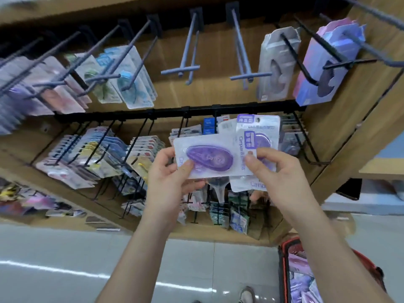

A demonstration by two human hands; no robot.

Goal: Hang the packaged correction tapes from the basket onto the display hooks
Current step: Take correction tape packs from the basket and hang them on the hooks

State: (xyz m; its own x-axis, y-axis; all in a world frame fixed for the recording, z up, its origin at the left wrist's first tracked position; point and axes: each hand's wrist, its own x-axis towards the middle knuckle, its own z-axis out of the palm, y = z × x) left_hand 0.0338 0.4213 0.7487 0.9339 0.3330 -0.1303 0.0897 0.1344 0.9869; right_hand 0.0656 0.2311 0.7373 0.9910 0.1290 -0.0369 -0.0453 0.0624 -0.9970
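Left hand [168, 173] pinches, thumb on top, the lower left corner of a glossy white blister card with an oval translucent purple correction tape [207, 158], turned sideways. Right hand [282, 171] pinches a fan of matching upright cards [258, 127] overlapping it. Slim blue-grey metal hooks [251, 75] project from the wooden panel above. Red plastic basket [283, 270], lower right, holds more packs.

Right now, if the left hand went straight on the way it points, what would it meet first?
Probably the hung packs just under the black rail, above the purple tape pack that the left hand pinches. Depth is unclear.
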